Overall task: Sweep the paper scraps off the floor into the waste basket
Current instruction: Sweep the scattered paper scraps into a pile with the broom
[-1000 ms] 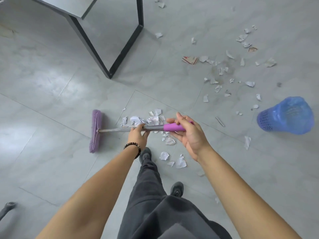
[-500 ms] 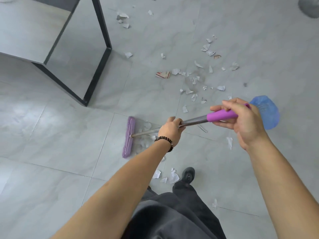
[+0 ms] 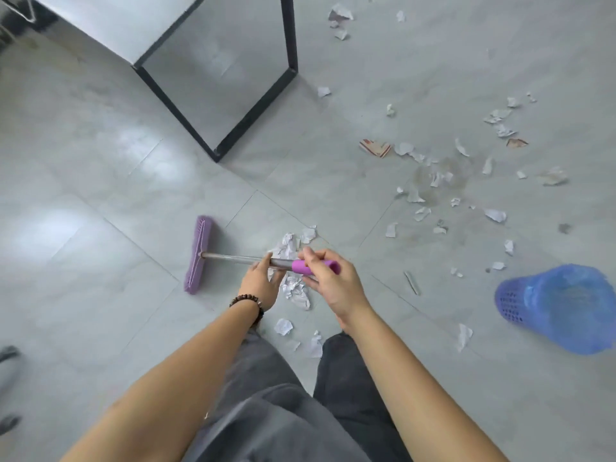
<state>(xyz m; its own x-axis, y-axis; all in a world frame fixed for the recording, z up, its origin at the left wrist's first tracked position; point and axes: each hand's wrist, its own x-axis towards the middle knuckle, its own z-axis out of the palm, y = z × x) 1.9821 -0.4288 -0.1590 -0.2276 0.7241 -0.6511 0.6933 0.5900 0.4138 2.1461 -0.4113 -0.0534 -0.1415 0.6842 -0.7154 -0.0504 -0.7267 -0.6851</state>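
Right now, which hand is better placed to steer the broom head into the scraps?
Likely left: the left hand grips the metal shaft nearer the broom head; the right hand holds the purple grip.

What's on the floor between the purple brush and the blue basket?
The head view shows a heap of crumpled paper scraps, then a thin grey stick and small loose scraps.

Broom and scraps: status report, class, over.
Left hand grips broom shaft, right hand its purple grip. Scrap pile beneath handle; waste basket lies tipped, right. Grey stick on floor between them.
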